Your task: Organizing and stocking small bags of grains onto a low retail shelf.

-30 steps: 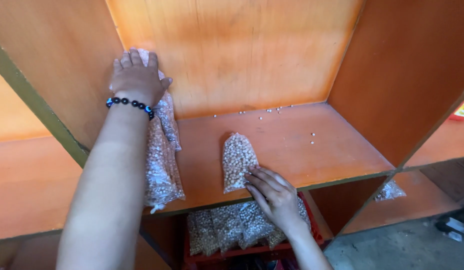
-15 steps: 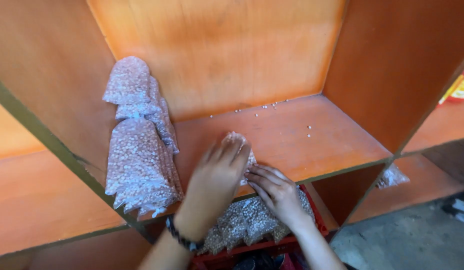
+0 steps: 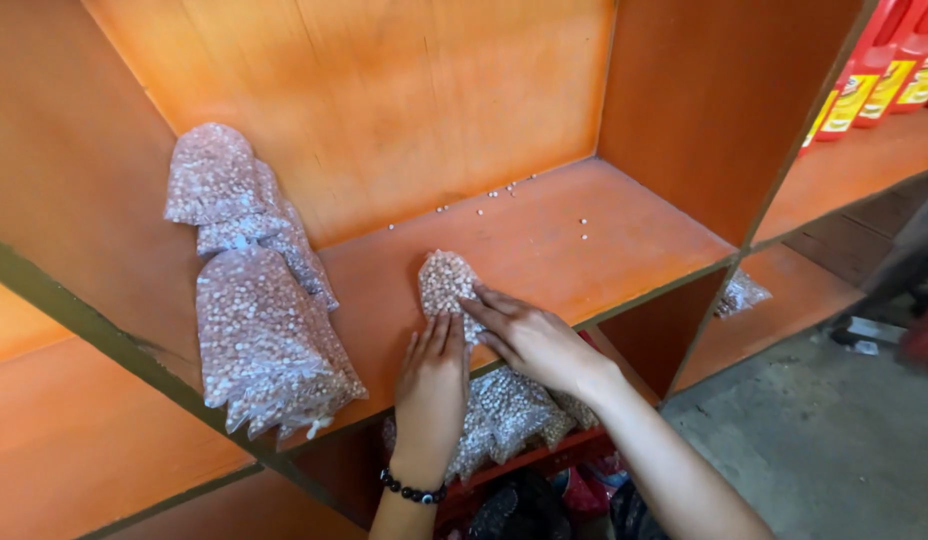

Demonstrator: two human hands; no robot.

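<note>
While both hands worked at the front edge of the orange wooden shelf [image 3: 624, 250], the nearest thing in view was the left hand [image 3: 432, 380], a dark beaded bracelet [image 3: 414, 491] on its wrist, lying flat with fingers [image 3: 436, 340] stretched out and released, tips touching the lower end of a small clear bag of pale beans [image 3: 446, 282]. Just beside it the right hand [image 3: 532, 338] pressed its own open fingers against the bag's right side, so neither hand gripped; together they seemed to be steadying the packet where it lay on the board. Below the shelf edge, more such bags [image 3: 514, 410] sat heaped in a red crate [image 3: 544, 455]. Further left, a stack of the same clear bags [image 3: 259, 320] leaned upright against the compartment's side wall, likely propped there so they would not slide flat. Behind the hands, loose beans [image 3: 514, 200] lay scattered toward the back panel. Off to the right, one more bag [image 3: 741, 292] rested in the lower compartment, and at the far corner red bottles with yellow labels [image 3: 879, 70] stood in a row.
</note>
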